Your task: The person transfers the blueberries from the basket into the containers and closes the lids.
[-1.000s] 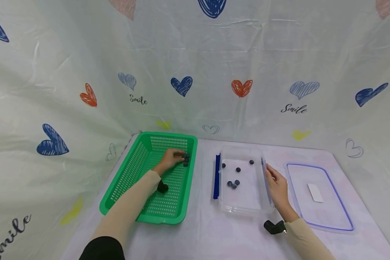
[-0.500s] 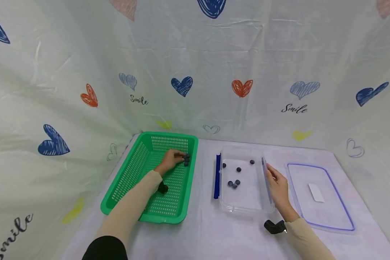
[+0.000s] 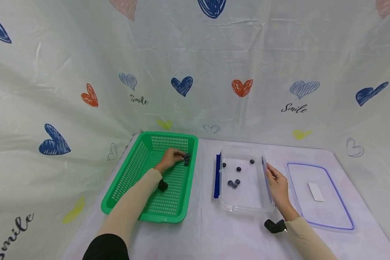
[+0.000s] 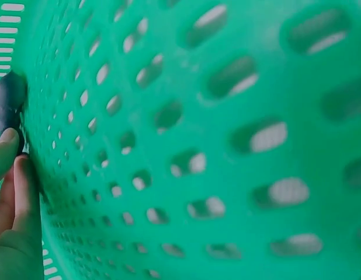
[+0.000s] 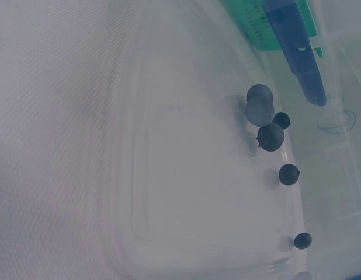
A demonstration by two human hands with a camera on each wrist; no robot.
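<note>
My left hand (image 3: 169,159) reaches into a green plastic basket (image 3: 195,169). Its thumb and fingertips pinch a dark blueberry (image 4: 12,132), close against the basket's side. More blueberries (image 4: 10,93) lie just beyond those fingertips. On the right, my right hand (image 3: 277,186) grips the right side of a clear plastic container (image 3: 243,208), by its blue locking flap. Several blueberries (image 3: 238,169) lie spread over the container floor; in the right wrist view some blueberries (image 5: 270,137) cluster together. My right hand is out of sight in that view.
A clear lid (image 3: 323,227) with a blue seal and a white label (image 3: 316,192) lies right of the container. The other blue flap (image 3: 217,177) hangs out on the container's left. Behind the table (image 3: 211,231) rises a heart-printed curtain (image 3: 211,54).
</note>
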